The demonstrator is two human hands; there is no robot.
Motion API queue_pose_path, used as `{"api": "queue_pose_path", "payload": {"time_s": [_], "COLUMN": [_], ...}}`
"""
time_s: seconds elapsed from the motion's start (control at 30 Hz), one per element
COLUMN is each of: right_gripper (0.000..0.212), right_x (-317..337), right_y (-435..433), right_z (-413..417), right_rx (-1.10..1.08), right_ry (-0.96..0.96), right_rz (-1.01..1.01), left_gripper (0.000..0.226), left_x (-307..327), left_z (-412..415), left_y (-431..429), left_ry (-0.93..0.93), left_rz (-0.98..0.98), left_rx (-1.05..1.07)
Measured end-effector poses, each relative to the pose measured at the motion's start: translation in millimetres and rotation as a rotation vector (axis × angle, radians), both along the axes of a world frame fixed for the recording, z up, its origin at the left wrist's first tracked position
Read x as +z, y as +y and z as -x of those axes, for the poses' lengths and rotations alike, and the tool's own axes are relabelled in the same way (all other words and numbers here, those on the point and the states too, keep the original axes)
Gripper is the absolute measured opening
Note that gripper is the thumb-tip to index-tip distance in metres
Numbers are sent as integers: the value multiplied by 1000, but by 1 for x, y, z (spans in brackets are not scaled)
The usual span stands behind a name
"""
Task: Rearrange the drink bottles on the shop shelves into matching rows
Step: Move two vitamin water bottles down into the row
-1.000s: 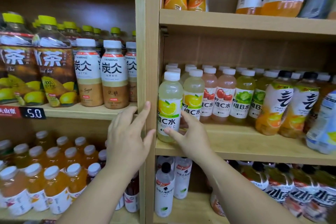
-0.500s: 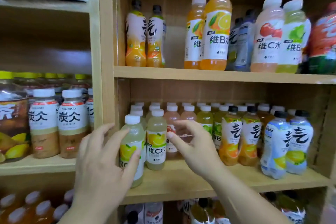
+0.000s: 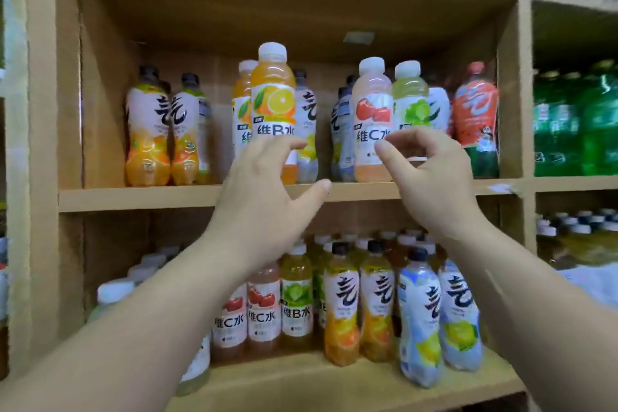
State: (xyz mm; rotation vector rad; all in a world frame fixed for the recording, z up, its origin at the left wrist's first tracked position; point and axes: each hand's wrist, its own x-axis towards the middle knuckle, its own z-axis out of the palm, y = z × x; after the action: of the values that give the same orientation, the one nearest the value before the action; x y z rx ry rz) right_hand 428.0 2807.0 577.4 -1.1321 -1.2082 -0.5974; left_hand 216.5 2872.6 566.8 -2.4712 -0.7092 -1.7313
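The left hand (image 3: 264,187) is up in front of the upper shelf (image 3: 133,197) with its fingers spread and gently bent, gripping nothing. Its fingertips overlap the lower label of the tall orange bottle (image 3: 272,94), though I cannot tell whether they actually touch it, and its thumb lies across the shelf's front edge. The right hand (image 3: 434,177) is just beside it, fingers hooked with a gap to the thumb and also holding nothing. Its thumb tip sits in front of the pink bottle (image 3: 373,100), at the lower part of the label. Both bottles stand upright near the middle of the upper shelf, close to its front edge. A pale green bottle (image 3: 409,97) is right against the pink one on the side toward the right-hand wall. Behind and between them are black-capped bottles, one with a lemon label (image 3: 307,131). Toward the left wall stand two black-capped orange bottles (image 3: 147,131) side by side, and a red bottle (image 3: 475,111) sits by the right wall. On the lower shelf (image 3: 301,381), seen between the forearms, are white-capped pink bottles (image 3: 264,308), a green one (image 3: 296,298), two black-capped orange ones (image 3: 341,311) and two pale blue ones (image 3: 421,321) at the front edge. The next compartment to the right holds blurred dark green bottles (image 3: 575,124).
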Motion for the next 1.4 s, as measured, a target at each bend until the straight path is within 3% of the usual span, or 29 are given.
{"api": "queue_pose_path", "payload": {"time_s": [0.23, 0.4, 0.53, 0.63, 0.7, 0.8, 0.97, 1.13, 1.3, 1.4], "right_gripper": [46, 65, 56, 42, 38, 39, 33, 43, 34, 38], "right_x": [34, 44, 42, 43, 45, 46, 41, 31, 22, 11], "right_y": [0, 15, 32, 36, 38, 39, 33, 27, 13, -1], "right_z": [-91, -125, -141, -144, -145, -146, -148, -145, -140, -129], "right_rx": [-89, 1, 146, 168, 199, 232, 271, 271, 324, 335], "right_ry": [41, 143, 186, 115, 74, 65, 70, 79, 37, 11], "right_rz": [143, 305, 390, 408, 439, 458, 430, 357, 249, 177], "left_gripper": [54, 41, 51, 42, 21, 19, 60, 37, 35, 34], "left_x": [50, 56, 56, 59, 61, 61, 51, 37, 25, 16], "left_z": [-97, -146, -159, -161, -162, -163, -158, -152, -144, -128], "left_y": [6, 20, 30, 31, 29, 29, 23, 3, -34, -56], "left_ry": [-56, -94, -28, 20, 55, 48, 1, -47, -134, -158], "left_rz": [221, 412, 430, 500, 473, 457, 373, 217, 158, 150], "left_rx": [-62, -72, 50, 2, -9, -22, 35, 107, 50, 26]}}
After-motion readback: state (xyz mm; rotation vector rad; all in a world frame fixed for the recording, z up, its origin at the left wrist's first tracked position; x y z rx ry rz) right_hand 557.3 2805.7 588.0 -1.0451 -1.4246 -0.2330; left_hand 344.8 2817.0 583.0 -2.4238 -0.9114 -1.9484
